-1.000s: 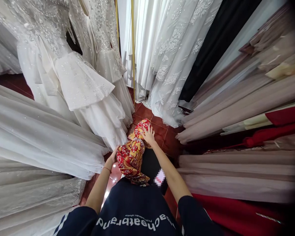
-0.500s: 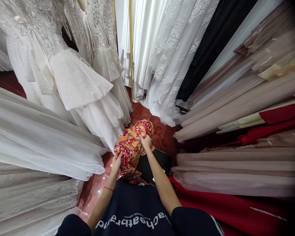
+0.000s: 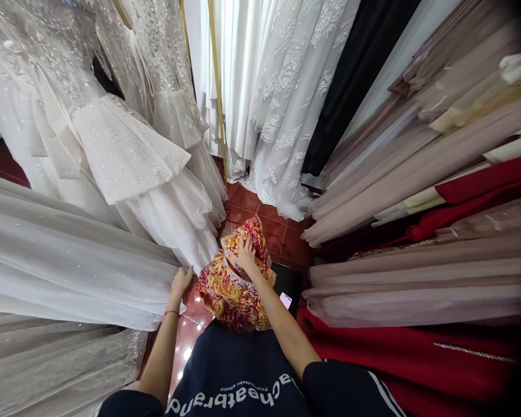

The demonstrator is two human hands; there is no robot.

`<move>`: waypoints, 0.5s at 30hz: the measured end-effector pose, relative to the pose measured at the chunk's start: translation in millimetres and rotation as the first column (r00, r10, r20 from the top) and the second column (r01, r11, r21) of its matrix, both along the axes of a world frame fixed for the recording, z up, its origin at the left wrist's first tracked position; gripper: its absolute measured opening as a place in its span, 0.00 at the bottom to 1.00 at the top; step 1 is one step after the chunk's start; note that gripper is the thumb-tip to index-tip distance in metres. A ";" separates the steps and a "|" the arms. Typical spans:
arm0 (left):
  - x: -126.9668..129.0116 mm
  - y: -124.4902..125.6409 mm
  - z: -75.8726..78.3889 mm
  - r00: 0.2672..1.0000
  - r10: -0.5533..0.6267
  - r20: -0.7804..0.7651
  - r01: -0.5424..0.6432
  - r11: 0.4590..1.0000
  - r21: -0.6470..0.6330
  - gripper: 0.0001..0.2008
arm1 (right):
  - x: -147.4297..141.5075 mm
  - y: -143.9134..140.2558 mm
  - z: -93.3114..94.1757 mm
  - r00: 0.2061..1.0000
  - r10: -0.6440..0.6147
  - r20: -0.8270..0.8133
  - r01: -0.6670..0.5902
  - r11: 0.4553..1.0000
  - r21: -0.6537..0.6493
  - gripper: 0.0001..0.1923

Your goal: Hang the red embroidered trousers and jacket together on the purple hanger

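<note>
Left hand (image 3: 180, 282) spread loose against white tulle skirt (image 3: 69, 260), grasping nothing | right hand (image 3: 243, 255) seems to pinch the red-gold brocade cloth (image 3: 232, 289) bunched above tiled floor (image 3: 269, 229) | cloth likely soft, light, slippery; best gathered by folds | lace gowns (image 3: 282, 104) hang beyond

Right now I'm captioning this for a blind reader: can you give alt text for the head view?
The right hand rests on a bundled red and gold cloth, while the left hand touches the hem of a white gown. White lace dresses and beige gowns hang around a red tiled floor.
</note>
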State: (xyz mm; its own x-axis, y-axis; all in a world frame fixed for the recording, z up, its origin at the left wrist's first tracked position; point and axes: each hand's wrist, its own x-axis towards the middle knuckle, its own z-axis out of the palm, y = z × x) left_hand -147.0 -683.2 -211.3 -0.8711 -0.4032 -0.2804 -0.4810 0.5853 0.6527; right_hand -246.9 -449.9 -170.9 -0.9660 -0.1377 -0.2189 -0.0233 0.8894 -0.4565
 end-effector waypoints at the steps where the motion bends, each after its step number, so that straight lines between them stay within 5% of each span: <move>1: -3.6 16.4 -4.3 0.998 -0.041 -0.046 0.042 0.999 0.004 0.23 | 2.2 2.5 -3.9 1.000 0.008 0.002 -0.008 1.000 0.001 0.48; 5: -18.1 90.7 -17.7 0.942 -0.221 -0.251 0.248 0.966 0.080 0.33 | 6.0 7.5 -8.1 1.000 0.020 -0.023 -0.020 1.000 -0.002 0.42; 8: -21.2 126.9 -25.8 0.898 -0.307 -0.316 0.357 0.927 0.115 0.32 | 8.5 10.3 -7.3 0.999 0.020 -0.036 -0.021 0.999 -0.031 0.35; 15: -18.0 133.7 -38.3 0.866 -0.335 -0.371 0.395 0.914 0.095 0.32 | 30.6 27.1 -16.3 0.998 -0.017 -0.057 0.004 0.975 -0.224 0.30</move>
